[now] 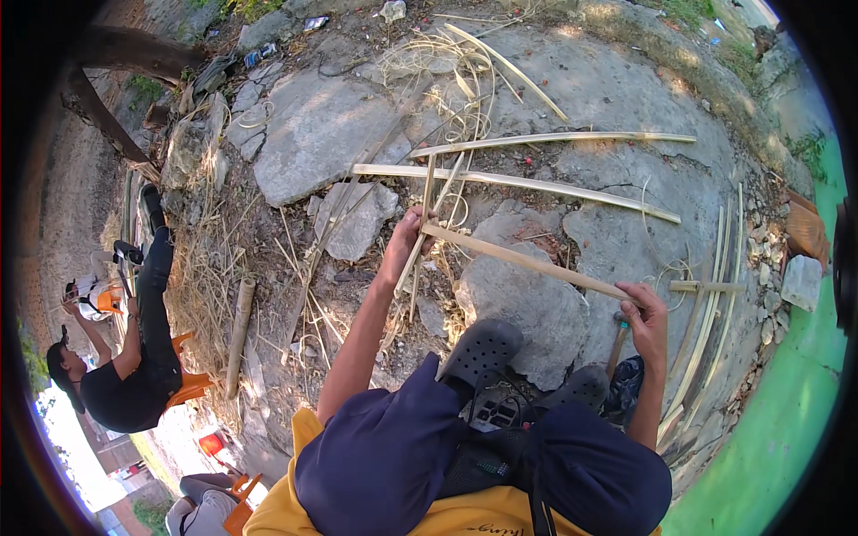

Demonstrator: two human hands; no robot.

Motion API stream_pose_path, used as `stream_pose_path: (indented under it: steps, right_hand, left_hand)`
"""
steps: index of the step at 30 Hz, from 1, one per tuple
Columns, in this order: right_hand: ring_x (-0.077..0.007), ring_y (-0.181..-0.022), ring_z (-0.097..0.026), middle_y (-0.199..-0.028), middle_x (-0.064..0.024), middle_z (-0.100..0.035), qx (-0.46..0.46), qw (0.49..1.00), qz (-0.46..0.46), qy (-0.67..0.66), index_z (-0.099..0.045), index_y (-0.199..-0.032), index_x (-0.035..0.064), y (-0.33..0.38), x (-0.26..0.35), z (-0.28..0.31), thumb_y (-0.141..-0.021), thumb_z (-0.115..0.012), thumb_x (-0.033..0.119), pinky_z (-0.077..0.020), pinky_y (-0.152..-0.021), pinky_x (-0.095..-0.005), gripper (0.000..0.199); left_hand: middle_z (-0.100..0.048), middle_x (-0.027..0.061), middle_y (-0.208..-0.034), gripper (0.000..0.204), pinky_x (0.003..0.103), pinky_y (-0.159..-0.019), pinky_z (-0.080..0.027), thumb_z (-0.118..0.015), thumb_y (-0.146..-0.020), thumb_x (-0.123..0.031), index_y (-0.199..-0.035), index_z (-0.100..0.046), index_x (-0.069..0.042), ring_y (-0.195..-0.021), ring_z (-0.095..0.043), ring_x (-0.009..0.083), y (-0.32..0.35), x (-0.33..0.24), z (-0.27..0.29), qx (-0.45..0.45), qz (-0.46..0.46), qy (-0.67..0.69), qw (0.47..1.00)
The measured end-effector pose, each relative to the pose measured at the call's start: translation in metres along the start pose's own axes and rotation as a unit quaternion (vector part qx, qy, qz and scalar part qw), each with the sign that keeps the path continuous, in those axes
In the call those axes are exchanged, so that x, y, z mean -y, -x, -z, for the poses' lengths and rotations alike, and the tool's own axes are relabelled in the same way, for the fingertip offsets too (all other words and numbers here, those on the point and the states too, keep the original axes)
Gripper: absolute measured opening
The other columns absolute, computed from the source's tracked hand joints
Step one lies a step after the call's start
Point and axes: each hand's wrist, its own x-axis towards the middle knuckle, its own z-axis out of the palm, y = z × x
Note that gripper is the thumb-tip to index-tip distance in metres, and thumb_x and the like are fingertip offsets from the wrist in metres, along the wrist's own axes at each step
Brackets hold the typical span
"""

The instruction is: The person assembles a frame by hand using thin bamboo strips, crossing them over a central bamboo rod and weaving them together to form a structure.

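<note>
A flat, pale bamboo strip (527, 261) stretches between my hands, slanting down to the right. My left hand (407, 243) is closed around its left end, where it meets thin crossing strips (430, 183). At the other end, my right hand (645, 320) pinches the strip between thumb and fingers. Just beyond my left hand, a long split bamboo strip (536, 184) lies across the ground, with another one (572, 138) behind it. Below my right hand is a wooden-handled tool (617, 344); its kind is unclear.
Tangled bamboo shavings (429, 67) lie at the far side on broken concrete (322, 125). Several long strips (710, 313) are at right, near a green wall (795, 429). A bamboo pole (239, 335) lies at left. Another person (134, 366) sits on an orange chair beyond it.
</note>
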Motion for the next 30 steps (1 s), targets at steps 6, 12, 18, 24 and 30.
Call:
stream_pose_path:
  steps: [6,12,18,24,30]
  right_hand:
    - [-0.0131,-0.089,-0.057,-0.099,-0.005,-0.062,0.019,0.999,-0.002,0.026,-0.071,-0.123,-0.0009,0.001,0.005,0.003,-0.091,-0.066,-0.001,-0.0461,-0.076,-0.0253,0.032]
    - [-0.0127,-0.088,-0.057,-0.096,-0.0047,-0.061,0.007,1.0,0.017,0.019,-0.072,-0.122,-0.0013,0.002,0.011,0.001,-0.089,-0.067,-0.004,-0.0459,-0.072,-0.0243,0.033]
    - [-0.0123,-0.087,-0.057,-0.097,-0.0045,-0.06,0.011,1.0,0.022,0.02,-0.072,-0.121,-0.0016,0.003,0.012,0.005,-0.089,-0.068,-0.004,-0.0456,-0.07,-0.0245,0.032]
    - [-0.0115,-0.084,-0.056,-0.094,-0.0037,-0.06,0.005,0.999,0.031,0.01,-0.072,-0.119,-0.0022,0.001,0.017,-0.004,-0.091,-0.068,0.001,-0.0442,-0.069,-0.024,0.028]
    - [-0.0065,-0.073,-0.054,-0.08,0.0,-0.058,0.02,1.0,0.014,-0.006,-0.073,-0.106,-0.0036,0.002,0.006,0.004,-0.102,-0.062,0.018,-0.0446,-0.064,-0.0214,0.025]
  left_hand:
    - [-0.056,0.0034,-0.091,0.041,0.027,-0.069,-0.038,-0.045,-0.105,-0.047,-0.121,-0.05,-0.009,-0.072,-0.045,0.011,0.001,0.001,0.0,0.003,-0.003,-0.022,1.0]
    - [-0.053,0.0018,-0.089,0.032,0.025,-0.069,-0.037,-0.054,-0.102,-0.035,-0.122,-0.05,-0.01,-0.073,-0.044,0.0088,0.003,-0.001,-0.002,-0.014,-0.004,-0.051,0.999]
    - [-0.049,-0.0004,-0.086,0.029,0.025,-0.069,-0.036,-0.053,-0.103,-0.032,-0.121,-0.05,-0.01,-0.073,-0.042,0.0081,0.004,-0.002,-0.008,-0.008,-0.006,-0.031,0.999]
    - [-0.048,-0.0009,-0.084,0.029,0.025,-0.068,-0.036,-0.049,-0.105,-0.036,-0.121,-0.051,-0.011,-0.072,-0.042,0.009,0.004,0.0,0.002,-0.002,-0.022,-0.033,0.999]
    - [-0.048,-0.001,-0.083,0.038,0.026,-0.066,-0.036,-0.043,-0.107,-0.045,-0.115,-0.056,-0.011,-0.07,-0.042,0.01,0.003,-0.008,-0.006,-0.032,0.005,0.006,0.999]
